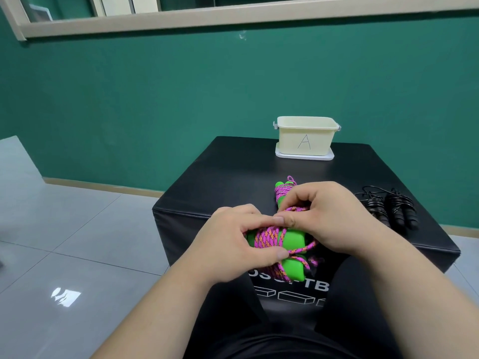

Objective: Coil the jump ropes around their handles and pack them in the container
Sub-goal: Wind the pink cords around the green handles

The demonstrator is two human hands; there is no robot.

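Left hand (241, 239) curls round the pink braided jump rope (269, 237) wound on its green plastic handles; right hand (329, 216), just beside, pinches a loop. The cord looks soft and light and will likely spring loose, so grip across the coils. Cream plastic container (305, 138) stands well beyond both hands.

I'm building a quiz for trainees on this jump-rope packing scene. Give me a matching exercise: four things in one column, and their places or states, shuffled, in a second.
Things
1. pink jump rope
2. black jump rope
3. container
4. white lid

Places or states
a. lies flat directly under the container
b. lies wound up on the right side of the black box
c. stands at the box's far edge, marked A
d. wound round green handles, gripped by the left hand and right hand

Pairs: 1-d, 2-b, 3-c, 4-a
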